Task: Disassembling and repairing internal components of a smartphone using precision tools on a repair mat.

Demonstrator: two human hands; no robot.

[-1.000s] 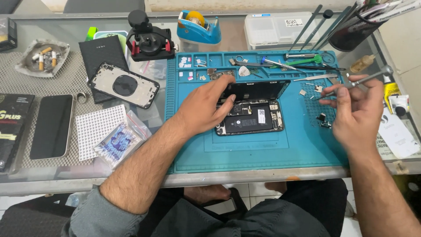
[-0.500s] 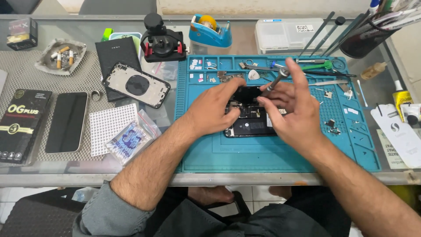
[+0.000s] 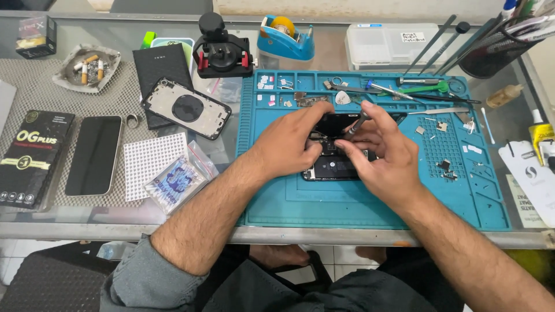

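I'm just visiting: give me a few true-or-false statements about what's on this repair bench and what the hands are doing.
1. Both hands work on the opened phone on the blue mat. True.
2. The right hand holds a small screwdriver. True.
3. The left hand rests on the ashtray. False: it is on the opened phone.
4. The tape dispenser lies on the blue mat. False: it stands behind it.
5. A second phone lies face-up left of the mat. True.
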